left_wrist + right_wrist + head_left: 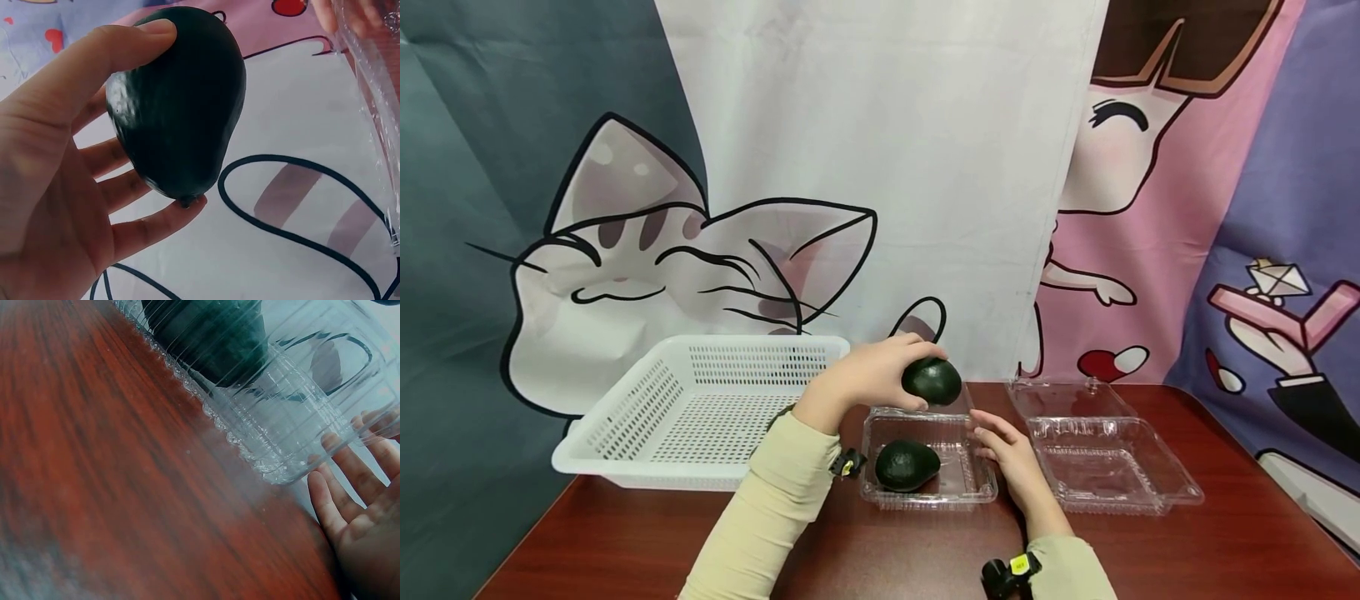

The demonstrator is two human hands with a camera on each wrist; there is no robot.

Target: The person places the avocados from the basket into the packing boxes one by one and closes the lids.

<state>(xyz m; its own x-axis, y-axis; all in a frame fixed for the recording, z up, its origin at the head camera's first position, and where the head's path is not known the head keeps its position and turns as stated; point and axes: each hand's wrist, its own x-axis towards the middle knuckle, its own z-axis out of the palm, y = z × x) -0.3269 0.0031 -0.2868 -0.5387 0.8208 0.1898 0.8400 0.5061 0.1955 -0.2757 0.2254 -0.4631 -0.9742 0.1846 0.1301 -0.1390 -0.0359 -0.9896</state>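
Observation:
My left hand [874,375] holds a dark green avocado [936,382] up over the back part of a clear plastic clamshell box [925,501]. In the left wrist view, thumb and fingers wrap round this avocado [181,106], its stem end pointing down. A second avocado [907,466] lies inside the box, toward its left side. Beside the box's right wall is my right hand [1013,467], its fingers loosely extended. The right wrist view has those fingertips right at the clear wall [281,437], with the lying avocado [212,337] showing through the plastic.
A white perforated basket [647,480] stands on the left; a dark rounded thing [780,415] in it is mostly hidden behind my left forearm. To the right, another clear box [1112,475] has its lid [1075,400] folded back. A printed cloth [880,125] hangs behind the table [895,554].

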